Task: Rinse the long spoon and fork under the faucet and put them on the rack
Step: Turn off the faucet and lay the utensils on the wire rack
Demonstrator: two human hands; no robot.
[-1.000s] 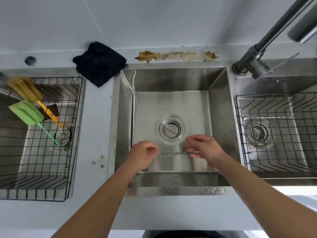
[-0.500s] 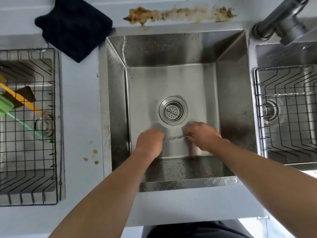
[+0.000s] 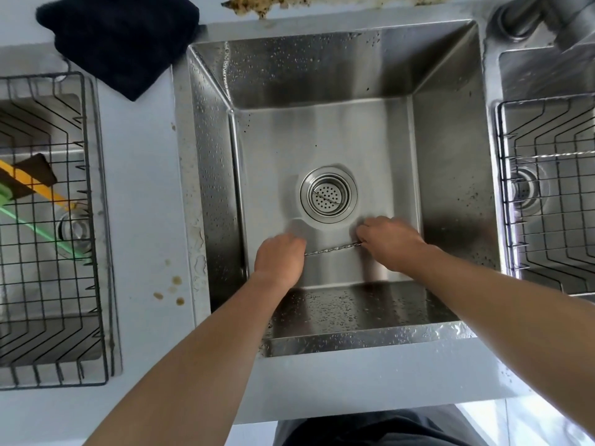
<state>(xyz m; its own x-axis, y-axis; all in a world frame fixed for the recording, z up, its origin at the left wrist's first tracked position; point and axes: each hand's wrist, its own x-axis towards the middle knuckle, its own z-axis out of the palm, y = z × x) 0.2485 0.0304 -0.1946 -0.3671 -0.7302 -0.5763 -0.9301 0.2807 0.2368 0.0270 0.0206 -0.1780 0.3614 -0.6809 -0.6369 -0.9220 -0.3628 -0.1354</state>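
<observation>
Pale countertop with three steel basins, both hands low in the middle sink (image 3: 450, 149).

Far to the left of the fingers, a black wire rack (image 3: 96, 284) sat in the left basin, holding a yellow-handled brush (image 3: 38, 185) and a green-handled one (image 3: 38, 230); a dark folded cloth (image 3: 119, 40) lay on the counter behind it. The left hand (image 3: 279, 259) was curled shut around one end of a thin twisted-metal utensil handle (image 3: 331, 248), which spanned the gap to the right hand (image 3: 391, 244), whose fingertips (image 3: 362, 235) pinched the other end. Whether this was the spoon or the fork could not be told, as both ends were hidden. Just beyond the fingers lay the round drain strainer (image 3: 328, 196). Right of the right hand, a second wire rack (image 3: 547, 188) carried another twisted-handle utensil (image 3: 553, 155), under the faucet base (image 3: 528, 17).
</observation>
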